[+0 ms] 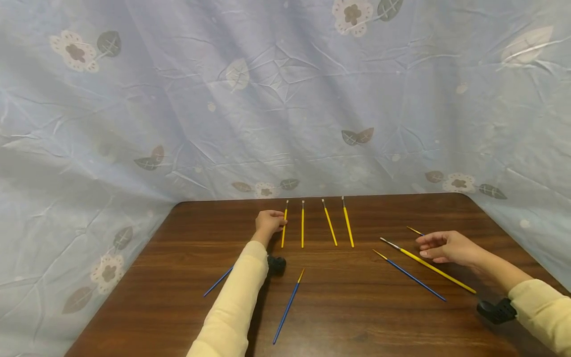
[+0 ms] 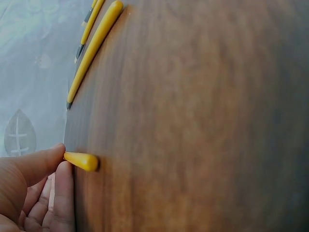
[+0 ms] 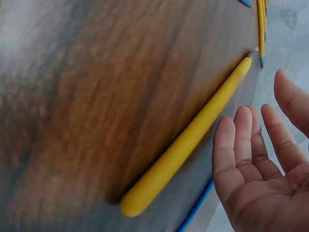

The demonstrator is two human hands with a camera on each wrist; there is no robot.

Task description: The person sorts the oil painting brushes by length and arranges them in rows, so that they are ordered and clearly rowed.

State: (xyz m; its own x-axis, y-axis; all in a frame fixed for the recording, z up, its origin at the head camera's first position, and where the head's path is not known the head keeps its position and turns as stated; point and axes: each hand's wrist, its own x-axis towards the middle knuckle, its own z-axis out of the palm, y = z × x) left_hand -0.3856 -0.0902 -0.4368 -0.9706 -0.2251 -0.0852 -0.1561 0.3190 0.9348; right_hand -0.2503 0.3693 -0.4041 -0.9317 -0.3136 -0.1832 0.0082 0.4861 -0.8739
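My left hand (image 1: 268,222) pinches a yellow paintbrush (image 1: 284,233) between thumb and fingers at the far side of the table. In the left wrist view, the yellow handle end (image 2: 83,161) sticks out past the thumb tip. Three more yellow paintbrushes stand in a row to its right, the nearest being this paintbrush (image 1: 303,225). My right hand (image 1: 452,247) is open, its fingers loosely bent and holding nothing. It hovers beside a longer yellow paintbrush (image 1: 434,268) that lies slanted. A blue paintbrush (image 1: 416,231) is partly hidden behind that hand.
On the brown wooden table (image 1: 339,307), a blue paintbrush (image 1: 412,276) lies left of the slanted yellow one. Another blue paintbrush (image 1: 287,310) lies near the front middle. My left forearm partly covers a further blue paintbrush (image 1: 217,281). A floral curtain (image 1: 285,124) hangs behind the table.
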